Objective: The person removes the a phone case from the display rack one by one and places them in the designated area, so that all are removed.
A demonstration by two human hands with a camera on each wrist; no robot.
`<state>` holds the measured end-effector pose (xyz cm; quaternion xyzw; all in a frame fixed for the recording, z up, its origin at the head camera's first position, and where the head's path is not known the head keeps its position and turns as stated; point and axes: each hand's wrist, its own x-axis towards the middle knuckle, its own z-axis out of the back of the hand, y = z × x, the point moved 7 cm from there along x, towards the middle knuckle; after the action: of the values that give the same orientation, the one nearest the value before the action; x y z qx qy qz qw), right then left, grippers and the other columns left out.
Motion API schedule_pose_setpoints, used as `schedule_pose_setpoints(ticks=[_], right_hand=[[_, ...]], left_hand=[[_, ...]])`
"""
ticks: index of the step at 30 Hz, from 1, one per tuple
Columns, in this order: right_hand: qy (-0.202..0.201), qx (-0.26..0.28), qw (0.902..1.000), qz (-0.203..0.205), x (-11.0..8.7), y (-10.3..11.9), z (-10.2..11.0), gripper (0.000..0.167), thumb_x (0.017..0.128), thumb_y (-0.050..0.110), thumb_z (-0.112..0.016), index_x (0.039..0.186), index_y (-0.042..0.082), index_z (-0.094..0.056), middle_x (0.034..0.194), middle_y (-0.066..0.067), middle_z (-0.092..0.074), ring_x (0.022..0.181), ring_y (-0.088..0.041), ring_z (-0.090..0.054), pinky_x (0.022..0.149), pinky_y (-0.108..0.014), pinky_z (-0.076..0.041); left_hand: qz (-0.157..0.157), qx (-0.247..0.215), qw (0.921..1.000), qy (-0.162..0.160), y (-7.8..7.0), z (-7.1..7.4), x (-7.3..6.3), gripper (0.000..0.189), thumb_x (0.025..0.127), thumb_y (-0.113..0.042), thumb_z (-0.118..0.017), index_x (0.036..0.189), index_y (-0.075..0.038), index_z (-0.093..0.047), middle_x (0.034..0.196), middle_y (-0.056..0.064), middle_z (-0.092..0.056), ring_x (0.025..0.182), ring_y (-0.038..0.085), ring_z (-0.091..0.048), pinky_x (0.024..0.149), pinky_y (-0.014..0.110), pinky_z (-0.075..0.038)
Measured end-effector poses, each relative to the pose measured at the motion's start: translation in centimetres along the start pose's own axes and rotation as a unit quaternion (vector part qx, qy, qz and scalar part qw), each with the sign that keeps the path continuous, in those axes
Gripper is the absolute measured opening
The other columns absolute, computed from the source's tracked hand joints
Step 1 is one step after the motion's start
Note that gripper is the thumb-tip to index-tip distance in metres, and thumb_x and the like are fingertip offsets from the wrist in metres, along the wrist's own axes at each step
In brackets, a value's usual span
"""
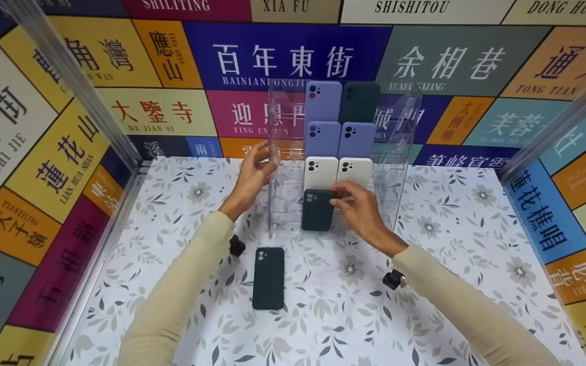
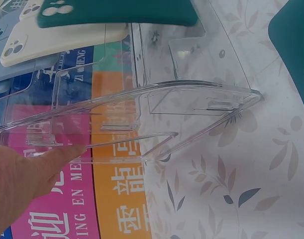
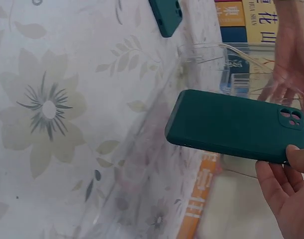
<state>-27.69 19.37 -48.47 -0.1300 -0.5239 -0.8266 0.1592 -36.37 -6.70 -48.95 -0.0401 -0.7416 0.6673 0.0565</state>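
Note:
My right hand (image 1: 361, 208) pinches a dark green phone case (image 1: 317, 216) at its upper right edge, thumb on one side and fingers on the other. In the right wrist view this case (image 3: 231, 124) shows its camera cutouts beside my thumb. It overlaps the lower tiers of a clear stepped display rack (image 1: 397, 183). At the rack's left side, my left hand (image 1: 252, 175) grips the side panel; the left wrist view has a finger (image 2: 57, 162) along the panel's edge. Two white cases (image 1: 321, 170) stand side by side just behind the held one.
Higher on the rack stand three lavender cases (image 1: 322, 101) and a dark green case (image 1: 361, 101). Another dark green case (image 1: 269, 278) lies on the floral tabletop (image 1: 323, 315), in front of the rack. Sign-covered panels (image 1: 288, 56) rise behind and at both sides.

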Motion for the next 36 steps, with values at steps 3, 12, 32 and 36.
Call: schedule_pose_setpoints(ticks=[3, 12, 32, 36], right_hand=[[-0.014, 0.008, 0.9998, 0.008, 0.0, 1.0, 0.7, 0.027, 0.094, -0.009, -0.081, 0.119, -0.001, -0.079, 0.11, -0.016, -0.076, 0.102, -0.033, -0.076, 0.086, -0.026, -0.061], [-0.004, 0.012, 0.9999, 0.0, -1.6, 2.1, 1.3, 0.028, 0.096, -0.007, -0.08, 0.123, -0.001, -0.078, 0.115, -0.011, -0.077, 0.106, -0.028, -0.075, 0.086, -0.024, -0.061], [0.035, -0.001, 0.9992, -0.021, -5.8, 0.7, 0.0, 0.03, 0.096, -0.005, -0.081, 0.124, 0.002, -0.08, 0.109, -0.006, -0.077, 0.1, -0.026, -0.076, 0.086, -0.032, -0.064], [0.037, 0.008, 0.9987, -0.035, -6.3, 0.3, -0.2, 0.03, 0.095, -0.006, -0.082, 0.124, 0.001, -0.08, 0.109, -0.007, -0.077, 0.1, -0.027, -0.076, 0.084, -0.028, -0.063]], left_hand=[[0.0, 0.006, 1.0, 0.001, -0.1, 0.0, -0.1, 0.06, 0.108, -0.007, -0.066, 0.164, -0.009, -0.044, 0.16, 0.029, -0.052, 0.14, 0.041, -0.061, 0.112, 0.063, -0.05], [-0.003, 0.017, 0.9999, 0.002, -0.1, 0.1, -0.3, 0.062, 0.108, -0.008, -0.067, 0.166, -0.012, -0.044, 0.156, 0.022, -0.058, 0.138, 0.039, -0.063, 0.109, 0.059, -0.054], [-0.009, 0.015, 0.9998, 0.011, -0.1, -0.1, -0.2, 0.061, 0.108, -0.01, -0.067, 0.165, -0.012, -0.044, 0.156, 0.021, -0.057, 0.14, 0.037, -0.062, 0.109, 0.059, -0.053], [-0.009, 0.012, 0.9998, 0.01, -0.1, -0.1, -0.2, 0.06, 0.108, -0.008, -0.066, 0.165, -0.011, -0.044, 0.153, 0.022, -0.058, 0.142, 0.043, -0.06, 0.108, 0.059, -0.053]])
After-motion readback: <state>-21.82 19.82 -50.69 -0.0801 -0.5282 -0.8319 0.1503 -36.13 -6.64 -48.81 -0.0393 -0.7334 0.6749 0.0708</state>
